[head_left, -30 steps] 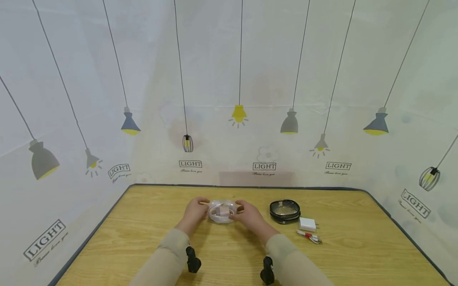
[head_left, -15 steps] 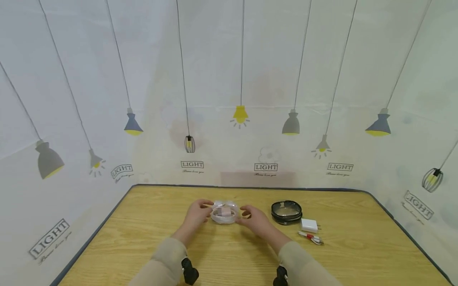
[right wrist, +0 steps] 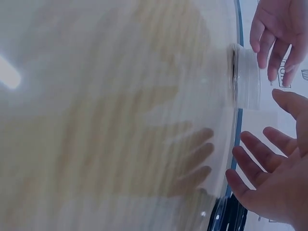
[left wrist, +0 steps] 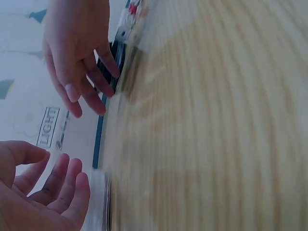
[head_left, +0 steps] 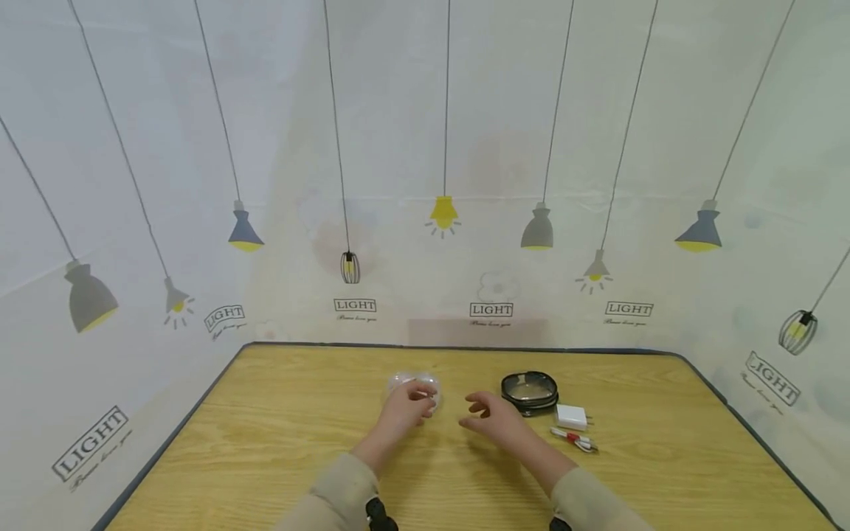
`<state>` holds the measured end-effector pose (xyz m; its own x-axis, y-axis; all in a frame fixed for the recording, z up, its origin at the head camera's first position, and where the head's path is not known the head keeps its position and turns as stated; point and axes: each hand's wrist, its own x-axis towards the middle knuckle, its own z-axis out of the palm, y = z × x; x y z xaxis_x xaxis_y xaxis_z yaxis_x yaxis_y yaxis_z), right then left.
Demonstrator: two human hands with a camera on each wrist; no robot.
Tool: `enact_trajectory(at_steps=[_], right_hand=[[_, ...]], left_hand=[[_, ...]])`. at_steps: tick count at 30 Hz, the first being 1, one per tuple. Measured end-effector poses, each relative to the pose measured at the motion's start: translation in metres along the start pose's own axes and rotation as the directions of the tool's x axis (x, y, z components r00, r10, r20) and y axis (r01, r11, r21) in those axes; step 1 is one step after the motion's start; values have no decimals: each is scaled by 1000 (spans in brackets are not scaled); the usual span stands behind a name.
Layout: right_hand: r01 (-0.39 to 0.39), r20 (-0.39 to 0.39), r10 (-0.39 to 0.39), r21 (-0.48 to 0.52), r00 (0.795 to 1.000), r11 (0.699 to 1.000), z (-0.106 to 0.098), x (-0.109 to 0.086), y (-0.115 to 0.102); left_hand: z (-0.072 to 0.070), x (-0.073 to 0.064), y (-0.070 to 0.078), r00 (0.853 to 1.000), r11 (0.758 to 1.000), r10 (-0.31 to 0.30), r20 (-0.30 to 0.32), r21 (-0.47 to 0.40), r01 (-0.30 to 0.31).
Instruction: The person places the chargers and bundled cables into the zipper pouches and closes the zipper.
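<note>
A clear, round plastic container point(head_left: 393, 380) sits near the back middle of the table, partly hidden in the head view by my left hand point(head_left: 403, 407). That hand hovers before it, fingers loosely bent and nothing between them. To its right, my right hand point(head_left: 496, 417) is raised above the wood with fingers apart, holding nothing. Just behind and right of it lies a round black-edged case point(head_left: 529, 392) with a see-through top. The right wrist view shows the clear container point(right wrist: 247, 79) standing apart from both hands.
A white plug charger point(head_left: 571, 417) lies right of the black case, and a short white cable with a red band point(head_left: 574, 439) is in front of it. The wooden table point(head_left: 265, 442) ends at a dark edge against a lamp-printed wall sheet point(head_left: 398, 147).
Both hands have let go of the clear container. My left hand has moved right, passing in front of it, and my right hand has drawn away to the right, toward the black case.
</note>
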<state>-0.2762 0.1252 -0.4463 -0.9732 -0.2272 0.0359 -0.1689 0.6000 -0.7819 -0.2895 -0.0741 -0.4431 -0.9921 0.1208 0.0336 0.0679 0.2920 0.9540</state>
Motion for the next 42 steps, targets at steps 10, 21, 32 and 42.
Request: enact_trajectory(at_steps=[10,21,32,42], right_hand=[[5,-1,-5,-37,1000,999,-20,-21,15],[-75,-1,75,-71,997,995,-42,-32,28],[-92,-56,83,-171,995,981,-50,-37,42],[-55,-114,23,-292,993,955,-51,-33,49]], left_hand=[[36,-8,3,996,1000,27,79,-6,-27],[62,-9,1,993,998,21,119,-61,-13],[83,3,1,993,999,32,109,-29,-29],[92,9,3,993,999,39,115,-8,-38]])
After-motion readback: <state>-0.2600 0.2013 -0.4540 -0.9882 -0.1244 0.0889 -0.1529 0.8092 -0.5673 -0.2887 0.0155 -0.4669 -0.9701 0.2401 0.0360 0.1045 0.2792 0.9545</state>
